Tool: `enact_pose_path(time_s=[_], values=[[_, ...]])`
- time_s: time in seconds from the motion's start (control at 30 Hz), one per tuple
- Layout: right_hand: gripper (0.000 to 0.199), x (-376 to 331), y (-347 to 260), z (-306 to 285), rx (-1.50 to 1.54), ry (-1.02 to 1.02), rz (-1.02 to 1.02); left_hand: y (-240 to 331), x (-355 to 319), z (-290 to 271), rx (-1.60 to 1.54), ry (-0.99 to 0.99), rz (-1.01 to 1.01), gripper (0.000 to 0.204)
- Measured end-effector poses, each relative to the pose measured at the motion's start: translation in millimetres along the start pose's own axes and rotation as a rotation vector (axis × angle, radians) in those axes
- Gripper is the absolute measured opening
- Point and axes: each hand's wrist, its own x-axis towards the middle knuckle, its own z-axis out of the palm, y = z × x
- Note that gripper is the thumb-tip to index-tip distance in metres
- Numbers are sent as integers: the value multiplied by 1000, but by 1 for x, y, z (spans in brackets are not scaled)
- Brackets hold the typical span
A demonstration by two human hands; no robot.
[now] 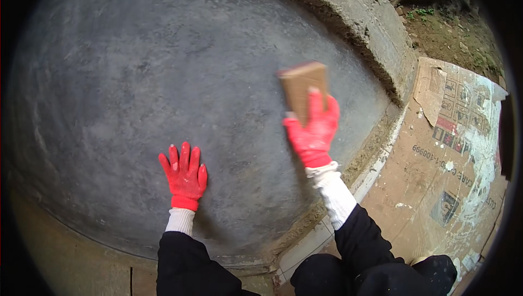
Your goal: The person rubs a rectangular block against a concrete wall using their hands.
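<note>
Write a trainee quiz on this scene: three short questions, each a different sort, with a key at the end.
1. Which hand holds the brown block?
2. True or false: the left hand is balled into a fist.
3. Fill in the missing word: to the right of the grey surface lies a stretch of white-stained ____.

Key:
1. The right hand.
2. False; it is open, with its fingers stretched out.
3. Cardboard.

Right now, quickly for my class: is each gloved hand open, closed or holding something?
Left hand: open, spread on the grey surface, holding nothing.
Right hand: closed on a brown block.
</note>
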Motion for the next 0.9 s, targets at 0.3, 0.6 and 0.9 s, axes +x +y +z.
enact_pose_path(time_s=[0.3,0.6,0.9], values=[[86,-11,30,12,-72,104,524,-7,32,-13,-55,26,193,45],[83,-1,0,5,-58,-8,-23,-8,34,-14,-89,3,173,45],[82,-16,45,6,-141,79,442,-6,37,-21,-106,39,171,46]])
